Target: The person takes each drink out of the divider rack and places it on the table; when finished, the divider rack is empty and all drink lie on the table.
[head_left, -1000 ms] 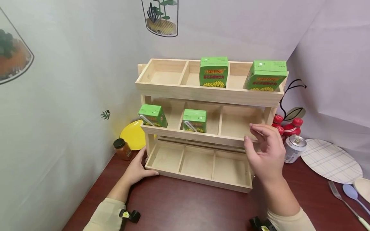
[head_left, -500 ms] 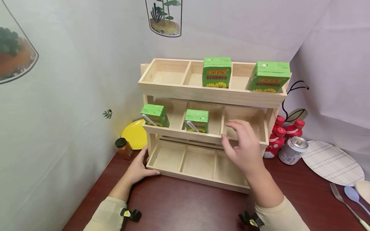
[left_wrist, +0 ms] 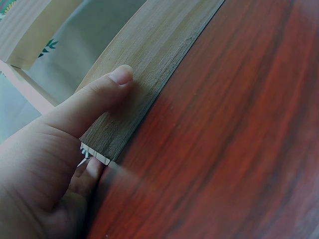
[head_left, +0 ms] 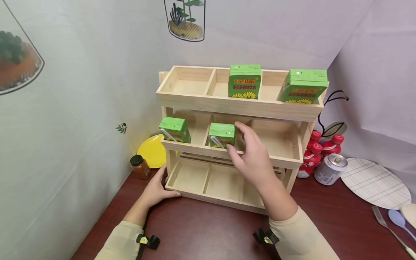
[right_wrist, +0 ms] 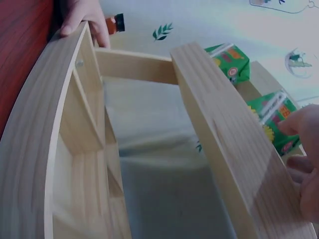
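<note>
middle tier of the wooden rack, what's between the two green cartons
Between the left carton and the right carton, the head view shows a bare stretch of the middle tier and a thin wooden divider.

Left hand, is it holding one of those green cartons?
No, the left hand grips the lower left corner of the wooden rack.

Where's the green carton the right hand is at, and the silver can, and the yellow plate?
Green carton (head_left: 225, 134): head view, on its front face.
Silver can (head_left: 327, 172): head view, on its side wall.
Yellow plate (head_left: 152, 151): head view, on its bare surface.
</note>
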{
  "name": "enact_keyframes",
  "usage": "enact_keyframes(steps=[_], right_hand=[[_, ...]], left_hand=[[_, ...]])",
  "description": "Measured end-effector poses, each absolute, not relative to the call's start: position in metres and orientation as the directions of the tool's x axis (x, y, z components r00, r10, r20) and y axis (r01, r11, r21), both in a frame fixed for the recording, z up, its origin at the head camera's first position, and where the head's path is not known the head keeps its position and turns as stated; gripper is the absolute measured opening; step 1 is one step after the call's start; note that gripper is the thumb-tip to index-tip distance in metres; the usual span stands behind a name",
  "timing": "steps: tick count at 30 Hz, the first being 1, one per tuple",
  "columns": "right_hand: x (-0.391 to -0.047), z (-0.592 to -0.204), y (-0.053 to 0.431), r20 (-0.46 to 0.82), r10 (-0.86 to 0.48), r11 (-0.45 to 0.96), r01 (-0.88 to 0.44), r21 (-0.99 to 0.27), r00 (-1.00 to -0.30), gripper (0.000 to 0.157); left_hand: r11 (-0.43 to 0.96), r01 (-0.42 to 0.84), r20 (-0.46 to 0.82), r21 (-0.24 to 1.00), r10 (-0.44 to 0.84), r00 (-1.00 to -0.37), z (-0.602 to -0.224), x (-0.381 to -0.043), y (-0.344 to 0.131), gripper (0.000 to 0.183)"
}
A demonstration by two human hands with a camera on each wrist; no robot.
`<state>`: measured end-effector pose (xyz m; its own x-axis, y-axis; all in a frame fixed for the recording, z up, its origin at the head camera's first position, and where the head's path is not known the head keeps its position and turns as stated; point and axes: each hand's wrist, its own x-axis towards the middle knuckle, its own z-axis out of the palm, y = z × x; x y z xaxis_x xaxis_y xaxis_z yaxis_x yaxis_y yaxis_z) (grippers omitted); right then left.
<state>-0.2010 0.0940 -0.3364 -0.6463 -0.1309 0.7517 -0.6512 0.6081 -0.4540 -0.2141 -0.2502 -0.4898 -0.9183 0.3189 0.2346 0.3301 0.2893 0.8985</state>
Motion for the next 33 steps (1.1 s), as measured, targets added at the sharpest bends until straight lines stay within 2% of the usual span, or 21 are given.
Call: enact_keyframes(steps=[5,12,25,33], right_hand=[[-0.200,-0.336,0.088,0.690,-0.087,0.684,-0.546,-0.483,-0.719,0.069],[-0.200,-0.336,0.087,0.701,-0.075,0.685,-0.547,-0.481,-0.710,0.066],[-0.197,-0.344,0.094,0.821,-0.066,0.550,-0.707,-0.444,-0.567,0.053],[-0.195,-0.349,0.102,0.879,-0.045,0.443,-0.798,-0.408,-0.475,0.053]], left_hand=[[0.288,0.331,0.235,0.898,0.323,-0.917,-0.489,-0.216,-0.249,0.120],[0.285,0.333,0.236,0.899,0.324,-0.916,-0.491,-0.216,-0.249,0.121],[0.303,0.337,0.237,0.892,0.321,-0.917,-0.490,-0.213,-0.250,0.119],[0.297,0.334,0.236,0.895,0.321,-0.917,-0.489,-0.213,-0.251,0.119]])
